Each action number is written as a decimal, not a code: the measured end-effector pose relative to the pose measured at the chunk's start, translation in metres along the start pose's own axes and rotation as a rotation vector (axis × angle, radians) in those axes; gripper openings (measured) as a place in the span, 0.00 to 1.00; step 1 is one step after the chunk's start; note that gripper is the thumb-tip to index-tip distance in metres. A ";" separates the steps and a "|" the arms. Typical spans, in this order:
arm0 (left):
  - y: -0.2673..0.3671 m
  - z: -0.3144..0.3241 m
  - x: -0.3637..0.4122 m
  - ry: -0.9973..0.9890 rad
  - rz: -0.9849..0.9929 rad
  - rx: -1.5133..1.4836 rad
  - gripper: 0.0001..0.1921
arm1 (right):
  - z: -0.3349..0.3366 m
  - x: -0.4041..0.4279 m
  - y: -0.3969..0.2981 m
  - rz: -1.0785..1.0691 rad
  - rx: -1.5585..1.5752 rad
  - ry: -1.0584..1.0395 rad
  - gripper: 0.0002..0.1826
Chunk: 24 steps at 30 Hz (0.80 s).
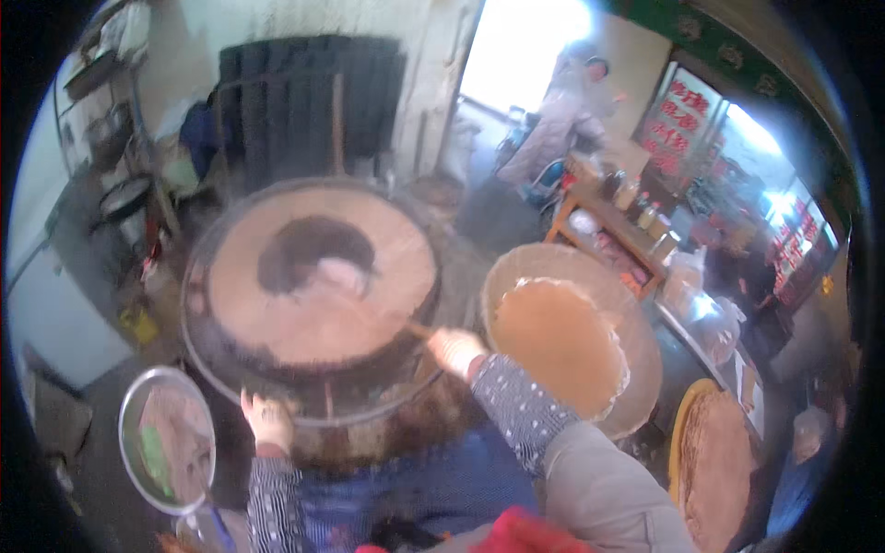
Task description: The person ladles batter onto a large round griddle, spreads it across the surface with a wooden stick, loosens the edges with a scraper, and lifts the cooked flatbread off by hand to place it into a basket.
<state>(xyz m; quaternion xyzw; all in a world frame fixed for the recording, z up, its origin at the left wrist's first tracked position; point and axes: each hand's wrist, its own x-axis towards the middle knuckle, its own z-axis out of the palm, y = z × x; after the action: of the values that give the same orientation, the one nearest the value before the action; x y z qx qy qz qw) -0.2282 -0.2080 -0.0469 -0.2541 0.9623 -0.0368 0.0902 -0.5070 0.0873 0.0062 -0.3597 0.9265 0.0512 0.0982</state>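
Note:
A large round griddle (207, 373) lies before me, with a pale brown batter layer (311, 339) spread in a ring. The dark griddle surface shows near the middle. My right hand (456, 351) grips the wooden handle (418, 330) of a spreading tool; its pale head is blurred over the batter. My left hand (268, 420) is at the griddle's near rim, its fingers reaching over the edge; whether they grip it is unclear. Beside my right forearm stands a wide basin (639, 387) with brown batter (556, 345) in it.
A metal bowl (123, 428) at left holds pinkish-brown matter and a green tool (155, 460). A round brown stack (719, 470), perhaps flatbreads, lies on a yellow support at lower right. Beyond are an orange-framed cabinet (601, 242), plastic bags (719, 332) and a person (563, 117).

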 end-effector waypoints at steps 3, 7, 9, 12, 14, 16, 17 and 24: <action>-0.004 -0.024 0.023 0.006 -0.033 0.132 0.18 | 0.018 0.017 0.038 0.089 -0.030 0.316 0.17; 0.017 -0.018 0.006 0.426 -0.127 -0.112 0.24 | -0.017 0.005 0.010 0.176 0.128 0.169 0.21; 0.037 -0.027 -0.013 0.632 0.034 -0.309 0.33 | -0.006 0.012 0.009 0.215 0.109 0.121 0.21; 0.108 -0.033 -0.023 0.273 0.256 -0.351 0.27 | -0.002 0.015 0.008 0.196 0.081 0.249 0.21; 0.147 -0.043 -0.028 0.105 0.189 -0.251 0.24 | -0.011 0.003 -0.010 0.177 0.128 0.235 0.21; 0.146 -0.037 -0.021 0.198 0.168 -0.405 0.27 | -0.032 -0.016 -0.031 0.000 0.103 0.100 0.18; 0.147 -0.050 -0.020 0.160 0.179 -0.418 0.26 | -0.023 -0.017 -0.022 -0.001 0.059 0.164 0.18; 0.125 -0.007 -0.029 0.169 0.194 -0.285 0.20 | -0.010 -0.002 -0.011 0.159 0.242 0.115 0.22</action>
<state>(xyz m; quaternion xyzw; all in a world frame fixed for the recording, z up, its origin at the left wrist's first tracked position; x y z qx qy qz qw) -0.2653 -0.0855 -0.0498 -0.1664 0.9819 0.0874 -0.0246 -0.4996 0.0791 0.0165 -0.2732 0.9555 -0.0739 0.0835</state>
